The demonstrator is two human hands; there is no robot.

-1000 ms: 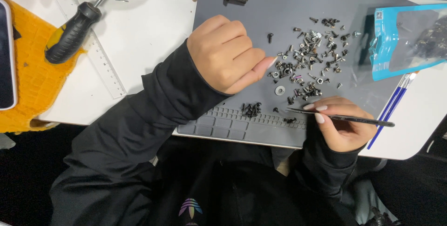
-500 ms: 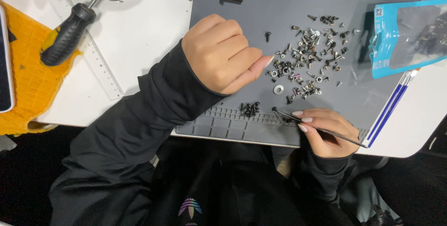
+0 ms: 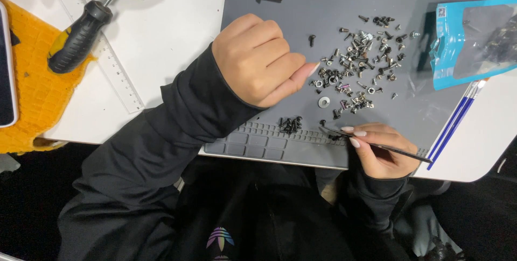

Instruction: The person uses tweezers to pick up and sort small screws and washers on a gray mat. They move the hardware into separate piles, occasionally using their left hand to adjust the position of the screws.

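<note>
Right hand point(image 3: 379, 150) pinches black tweezers point(image 3: 371, 142), tip now lowered to the grey mat's point(image 3: 323, 2) ridged edge, below the scattered screws point(image 3: 358, 62); left hand point(image 3: 258, 59) stays fisted, fingers curled together.

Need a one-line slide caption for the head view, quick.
Left hand fisted beside scattered screws on a grey mat; right hand holds tweezers.

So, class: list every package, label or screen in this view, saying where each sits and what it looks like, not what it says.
Pouch: right side, on the grey mat's edge; flat, blue with clear window.
Label: pouch's top-left corner; small white square.
Phone: far left, on yellow cloth; dark screen, pale rim.
</note>
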